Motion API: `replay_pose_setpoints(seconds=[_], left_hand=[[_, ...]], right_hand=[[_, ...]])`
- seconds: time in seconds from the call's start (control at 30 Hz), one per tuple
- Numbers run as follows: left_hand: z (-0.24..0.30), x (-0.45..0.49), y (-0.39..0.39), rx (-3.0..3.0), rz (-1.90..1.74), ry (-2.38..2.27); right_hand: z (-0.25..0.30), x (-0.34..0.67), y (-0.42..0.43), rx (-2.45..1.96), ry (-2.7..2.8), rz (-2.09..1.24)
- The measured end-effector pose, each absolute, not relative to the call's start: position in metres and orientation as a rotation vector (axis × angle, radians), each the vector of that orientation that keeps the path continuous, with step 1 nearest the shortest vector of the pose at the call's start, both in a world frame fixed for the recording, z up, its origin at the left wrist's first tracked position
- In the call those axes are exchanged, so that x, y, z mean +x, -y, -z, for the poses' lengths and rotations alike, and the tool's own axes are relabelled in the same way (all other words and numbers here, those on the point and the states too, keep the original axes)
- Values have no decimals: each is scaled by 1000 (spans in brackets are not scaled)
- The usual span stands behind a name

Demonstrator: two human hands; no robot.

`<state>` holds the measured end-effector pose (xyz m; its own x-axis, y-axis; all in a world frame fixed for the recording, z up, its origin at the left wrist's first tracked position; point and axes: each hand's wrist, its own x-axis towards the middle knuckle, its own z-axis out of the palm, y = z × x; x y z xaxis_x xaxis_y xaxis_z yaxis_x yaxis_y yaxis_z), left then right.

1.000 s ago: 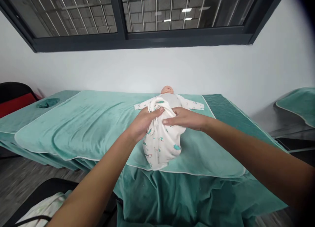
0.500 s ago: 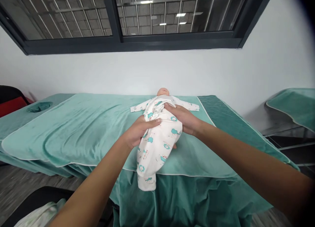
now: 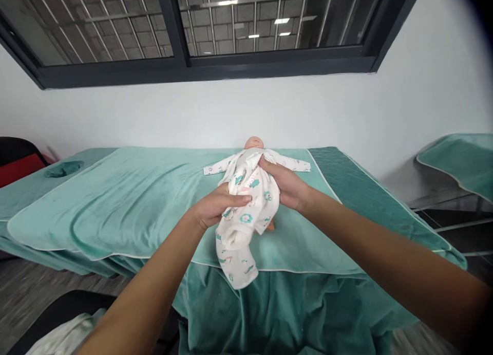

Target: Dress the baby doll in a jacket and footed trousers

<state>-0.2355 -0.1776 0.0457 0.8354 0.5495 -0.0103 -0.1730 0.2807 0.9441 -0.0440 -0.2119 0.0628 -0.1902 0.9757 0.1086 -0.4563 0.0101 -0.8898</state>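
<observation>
A baby doll (image 3: 254, 142) lies on its back on the bed, head toward the wall, its arms spread in white printed sleeves (image 3: 296, 163). Above its lower body I hold white baby trousers (image 3: 246, 217) with teal animal prints, gathered and bunched. My left hand (image 3: 215, 205) grips their left side, thumb on top of the cloth. At the upper right edge my right hand (image 3: 287, 184) pinches the fabric. One trouser leg hangs down toward the bed's front edge. A bit of the doll's foot shows beside the cloth; its legs are otherwise hidden.
A light green sheet (image 3: 127, 201) covers the bed, with a face hole (image 3: 64, 169) at the left end. A black chair (image 3: 73, 303) with printed cloth stands at the lower left. Behind are a white wall and a barred window. Another green-covered surface (image 3: 462, 157) is at right.
The trousers have been bunched up further between my hands. Their hanging leg has risen and swung to the right. The doll stays in place.
</observation>
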Motion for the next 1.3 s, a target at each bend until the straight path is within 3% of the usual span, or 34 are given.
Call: replay_pose_setpoints(seconds=[0.3, 0.6, 0.83, 1.1, 1.3], left_hand=[[-60, -219, 183, 1106, -776, -399], [-38, -216, 186, 1120, -540, -450], [-5, -190, 192, 1046, -618, -751], [25, -174, 186, 2072, -461, -1048], [23, -171, 191, 2318, -300, -1026]], right_hand=[[-56, -36, 222, -938, 1552, -1618], [-50, -23, 211, -829, 1185, -1363], [17, -4, 224, -1126, 990, -1412], [75, -2, 262, -1482, 1111, -1128], [83, -13, 271, -1357, 1245, -1061]])
